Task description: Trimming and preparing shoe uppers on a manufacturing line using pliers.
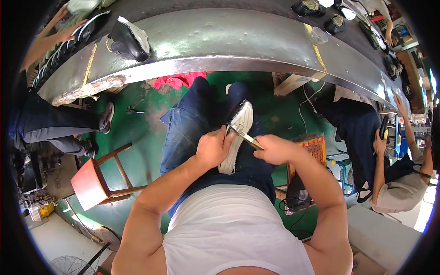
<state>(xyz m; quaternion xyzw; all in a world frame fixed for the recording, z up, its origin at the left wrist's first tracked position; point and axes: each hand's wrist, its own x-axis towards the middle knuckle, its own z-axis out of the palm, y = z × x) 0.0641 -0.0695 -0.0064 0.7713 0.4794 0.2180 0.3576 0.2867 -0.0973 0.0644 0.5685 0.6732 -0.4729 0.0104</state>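
A white shoe with a dark inside (239, 128) rests sole-side out on my lap, over dark blue trousers. My left hand (213, 149) is shut around the shoe's side and holds it steady. My right hand (274, 150) grips a thin brush-like tool with a yellowish handle (247, 137). The tool's tip touches the edge of the shoe's sole near my left thumb. Both forearms come in from the lower edge.
A metal conveyor table (220, 41) curves across the top, bearing a black and white shoe (129, 39) and more dark shoes (316, 7). A red wooden stool (94, 181) stands to my left on the green floor. Seated people work at the left (50, 123) and right (394, 183).
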